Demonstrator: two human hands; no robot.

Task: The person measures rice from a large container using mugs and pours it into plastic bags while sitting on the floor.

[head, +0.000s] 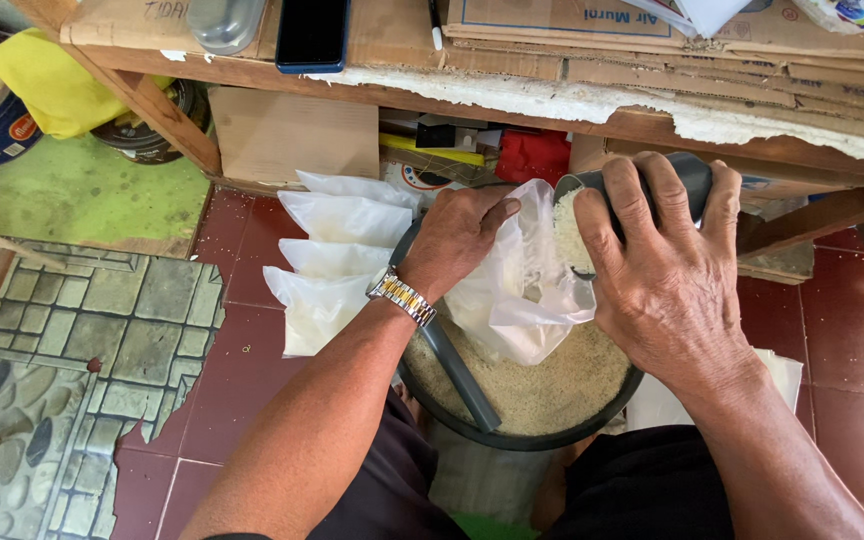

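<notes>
My left hand (457, 235), with a metal watch on the wrist, holds the mouth of a clear plastic bag (517, 300) apart above a dark round bucket (512, 438) filled with rice (552, 380). My right hand (667, 275) grips a dark grey cup (692, 175), tipped on its side with its rim at the bag's mouth. White rice shows in the cup's mouth and is spilling into the bag. A grey handle bar (457, 370) lies across the bucket.
Several filled plastic bags (337, 250) lie in a row on the red tiled floor left of the bucket. A wooden shelf (592, 100) covered in cardboard runs across the top, with a black phone (312, 32) on it. A yellow cloth (52, 85) sits at upper left.
</notes>
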